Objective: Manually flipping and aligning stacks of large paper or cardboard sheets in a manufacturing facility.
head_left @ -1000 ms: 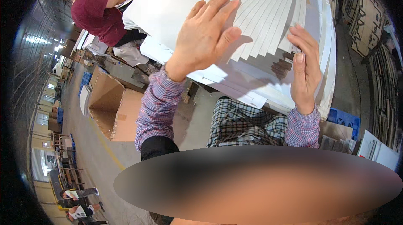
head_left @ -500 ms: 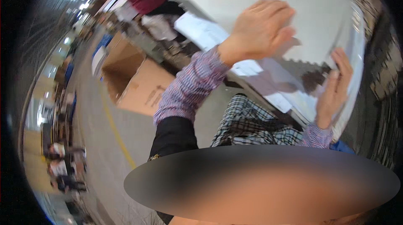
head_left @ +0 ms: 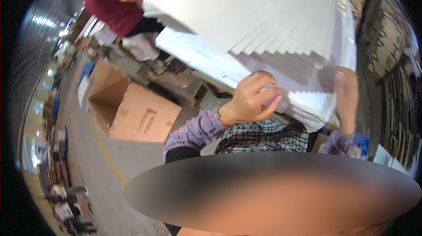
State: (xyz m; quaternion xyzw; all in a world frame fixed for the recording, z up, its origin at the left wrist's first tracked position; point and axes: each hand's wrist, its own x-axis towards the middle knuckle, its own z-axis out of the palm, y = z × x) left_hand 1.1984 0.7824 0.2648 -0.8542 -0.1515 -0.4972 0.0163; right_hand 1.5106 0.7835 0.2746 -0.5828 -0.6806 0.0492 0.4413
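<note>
A broad pile of white sheets (head_left: pixel 237 11) lies before me, its near edges fanned out in overlapping steps. My left hand (head_left: pixel 255 98) is at the near side of the pile, fingers curled and closed. Whatever is between those fingers, I cannot make out. Beside it, a smaller stepped set of white edges (head_left: pixel 313 101) runs between my two hands. My right hand (head_left: pixel 347 99) stands at the right side of these edges, somewhat blurred, its fingers stretched upward. More white paper (head_left: pixel 198 53) sticks out under the pile at the left.
An open cardboard box (head_left: pixel 147 113) sits on the floor to the left, near a yellow floor line (head_left: pixel 104 148). Beyond it, a person in a dark red shirt (head_left: pixel 107 5) works at the far left of the pile. Stacked cardboard (head_left: pixel 389 38) stands at the right.
My left hand has come down from above the sheets to their near side, and its fingers have curled. My right hand has moved slightly nearer me. The fanned steps now show plainly.
</note>
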